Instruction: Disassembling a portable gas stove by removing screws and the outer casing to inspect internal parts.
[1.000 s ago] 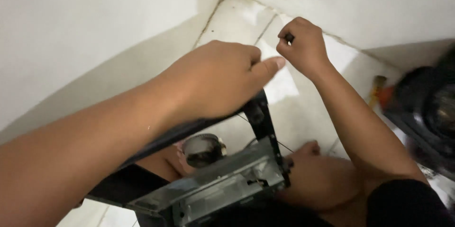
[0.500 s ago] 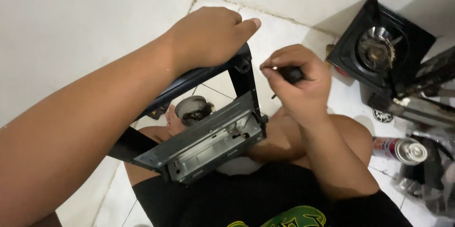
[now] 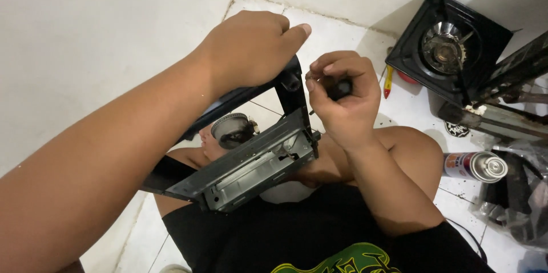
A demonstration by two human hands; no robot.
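Right hand [image 3: 342, 99] poised over stove frame [image 3: 251, 162] corner

Fingers clenched on a dark tool handle [image 3: 337, 86]; the frame's corner lies at 7 o'clock just below. Left hand [image 3: 251, 50] grips the frame's top bar.

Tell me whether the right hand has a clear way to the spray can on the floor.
Probably yes: the spray can lies in the open on the tiles beside the right knee, with nothing between. But the right hand is closed on a dark tool handle.

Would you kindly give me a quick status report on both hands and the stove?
Left hand gripping the upended black stove frame at its top edge. Right hand closed on a dark tool handle beside it. Nothing in the way.
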